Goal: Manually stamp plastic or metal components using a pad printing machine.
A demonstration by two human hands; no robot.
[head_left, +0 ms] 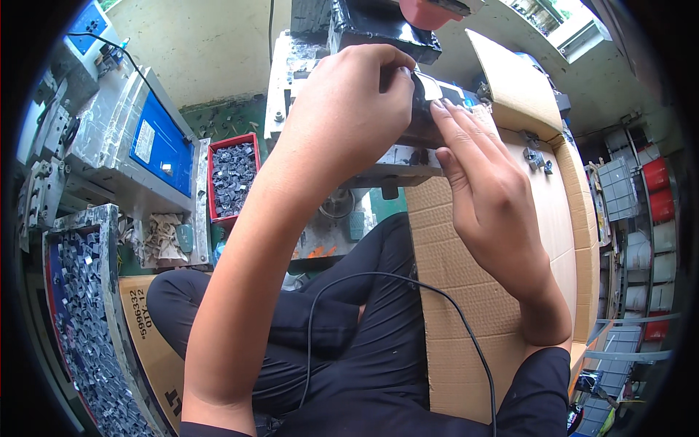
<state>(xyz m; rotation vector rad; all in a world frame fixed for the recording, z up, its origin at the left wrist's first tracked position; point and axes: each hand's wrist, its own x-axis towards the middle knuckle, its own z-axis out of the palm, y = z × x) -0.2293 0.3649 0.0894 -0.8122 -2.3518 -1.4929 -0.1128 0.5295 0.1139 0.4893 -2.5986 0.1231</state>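
Note:
My left hand (357,102) reaches up to the machine fixture, its thumb and fingers pinched together. Whatever lies in that pinch is hidden behind the fingers. Close to its fingertips is a small white, glossy piece (429,87) on a dark part of the fixture. My right hand (491,164) comes in from the other side with fingers stretched out and side by side. Its fingertips are at the lower edge of the white piece. Above both hands is a block wrapped in black plastic (386,33), and over that a pink pad (429,13).
A large open cardboard box (466,291) stands at my right, with several small grey parts (535,156) on its flap. A red bin (233,178) of dark parts and a bigger tray of grey parts (95,313) stand left. A black cable (378,274) crosses my lap.

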